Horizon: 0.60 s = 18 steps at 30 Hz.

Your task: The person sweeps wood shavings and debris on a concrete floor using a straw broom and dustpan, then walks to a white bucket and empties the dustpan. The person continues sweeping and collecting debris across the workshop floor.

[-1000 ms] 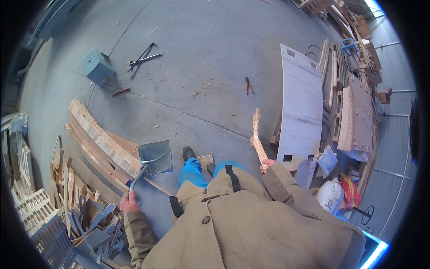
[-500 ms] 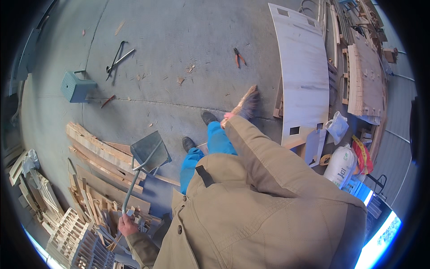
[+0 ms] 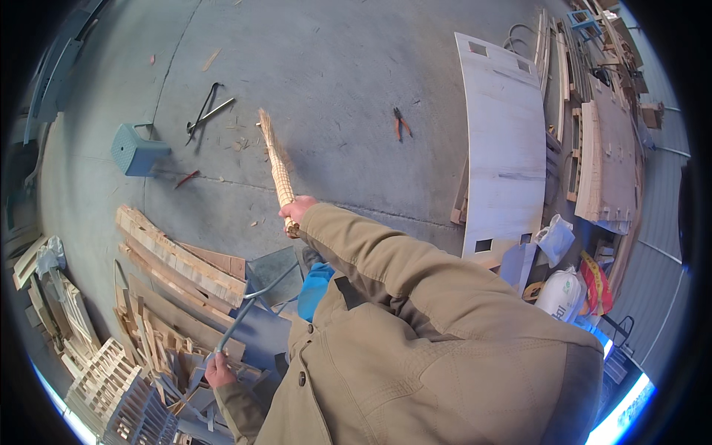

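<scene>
My right hand (image 3: 297, 211) is closed round the bound handle of a straw hand broom (image 3: 279, 169). The bristles, slightly blurred, point away from me over the concrete floor, close to some wood chips (image 3: 239, 145). Low on the left, my left hand (image 3: 220, 370) grips the bent metal tube handle of a long-handled dustpan (image 3: 273, 267). Its grey pan is down beside my legs, partly hidden behind the handle and my right forearm. Further off lie a pair of pliers with orange handles (image 3: 402, 124) and a dark bar tool crossed with a metal tube (image 3: 208, 111).
A blue plastic stool (image 3: 137, 150) stands to the left, with a small red-handled tool (image 3: 187, 179) near it. Curved wooden boards (image 3: 178, 252) and scrap wood (image 3: 156, 348) lie at lower left. A large pale panel (image 3: 504, 148) and white sacks (image 3: 560, 295) line the right.
My right hand has swung the broom from right to left across the floor. Wood chips from the middle are no longer there. The dustpan has shifted right, toward my legs.
</scene>
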{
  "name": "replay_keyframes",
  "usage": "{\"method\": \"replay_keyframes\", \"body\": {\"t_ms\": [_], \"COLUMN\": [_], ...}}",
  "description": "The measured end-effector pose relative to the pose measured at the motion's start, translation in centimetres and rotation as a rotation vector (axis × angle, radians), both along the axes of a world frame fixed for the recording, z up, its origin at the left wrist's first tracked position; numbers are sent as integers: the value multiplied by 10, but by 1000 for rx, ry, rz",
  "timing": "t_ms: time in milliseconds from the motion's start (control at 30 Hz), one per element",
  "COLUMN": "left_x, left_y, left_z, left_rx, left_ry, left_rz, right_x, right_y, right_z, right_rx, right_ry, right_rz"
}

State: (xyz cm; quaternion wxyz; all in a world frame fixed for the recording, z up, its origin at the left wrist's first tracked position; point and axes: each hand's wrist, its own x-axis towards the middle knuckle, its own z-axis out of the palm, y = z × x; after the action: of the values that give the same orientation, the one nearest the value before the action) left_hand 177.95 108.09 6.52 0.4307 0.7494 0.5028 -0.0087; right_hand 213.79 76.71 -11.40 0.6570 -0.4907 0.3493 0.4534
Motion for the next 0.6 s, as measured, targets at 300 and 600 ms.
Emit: {"method": "replay_keyframes", "body": {"t_ms": [300,600], "left_x": [6,24], "left_y": [-13,-9], "left_z": [17,14], "left_rx": [23,-22], "left_ry": [-50,-32], "left_rz": [143,294], "right_x": [-18,-30], "right_y": [-175,-262], "right_z": [29,-20], "right_rx": [-40,-392], "right_ry": [-4,220], "right_rz": [-24,-197]}}
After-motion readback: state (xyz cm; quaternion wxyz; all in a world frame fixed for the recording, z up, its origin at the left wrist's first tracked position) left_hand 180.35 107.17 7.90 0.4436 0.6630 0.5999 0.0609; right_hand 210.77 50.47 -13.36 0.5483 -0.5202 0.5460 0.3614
